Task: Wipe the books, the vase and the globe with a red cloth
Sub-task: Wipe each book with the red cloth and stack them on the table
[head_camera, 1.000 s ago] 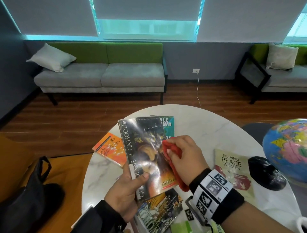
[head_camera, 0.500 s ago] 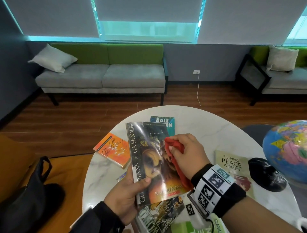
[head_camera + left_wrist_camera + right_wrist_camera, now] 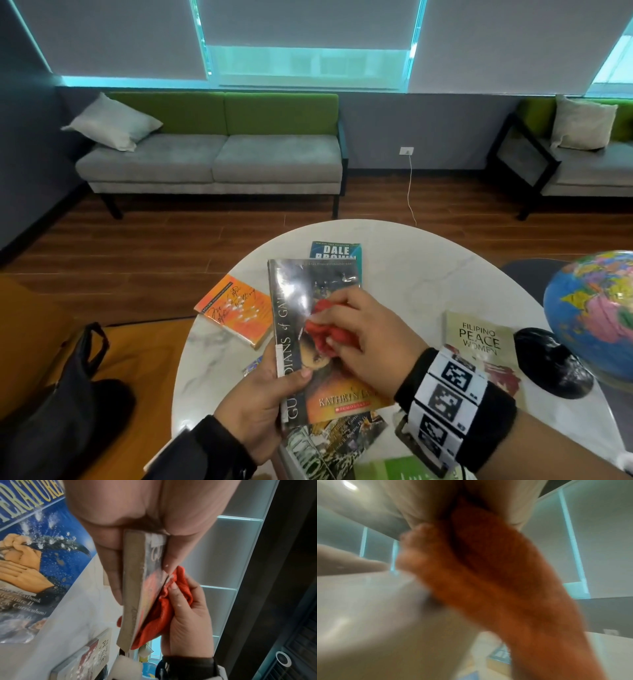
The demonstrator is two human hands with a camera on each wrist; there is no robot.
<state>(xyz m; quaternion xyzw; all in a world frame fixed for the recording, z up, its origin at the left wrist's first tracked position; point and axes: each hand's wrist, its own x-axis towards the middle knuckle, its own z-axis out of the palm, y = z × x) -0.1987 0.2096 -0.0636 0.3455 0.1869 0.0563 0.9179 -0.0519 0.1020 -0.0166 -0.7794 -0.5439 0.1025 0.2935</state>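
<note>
Since a moment ago, our right hand [image 3: 370, 337] has slid the red cloth [image 3: 327, 330] up the cover toward the spine, and the book [image 3: 318, 346] has swung so its top points more squarely away from us. We hold this glossy, plastic-wrapped paperback above the round white marbled table [image 3: 411, 270], its long axis running from our body toward the far edge, spine on the left. Our left hand [image 3: 260, 407] grasps its lower spine corner, thumb curled over the cover; the left wrist view shows the fingers [image 3: 111, 574] behind the back cover and the yellowed page block edge-on. Our right hand's grip is clenched around the soft, crumpled cloth, pressing it against the shiny cover; the right wrist view is too blurred to add more than a red mass. On the table lie a flat orange paperback [image 3: 236, 313] at the left, a teal one [image 3: 337, 251] past the held book, and a beige one [image 3: 479, 342] at the right. Beside that, the smooth, brightly coloured globe [image 3: 596, 315] stands over its shiny black round base [image 3: 548, 363].
</note>
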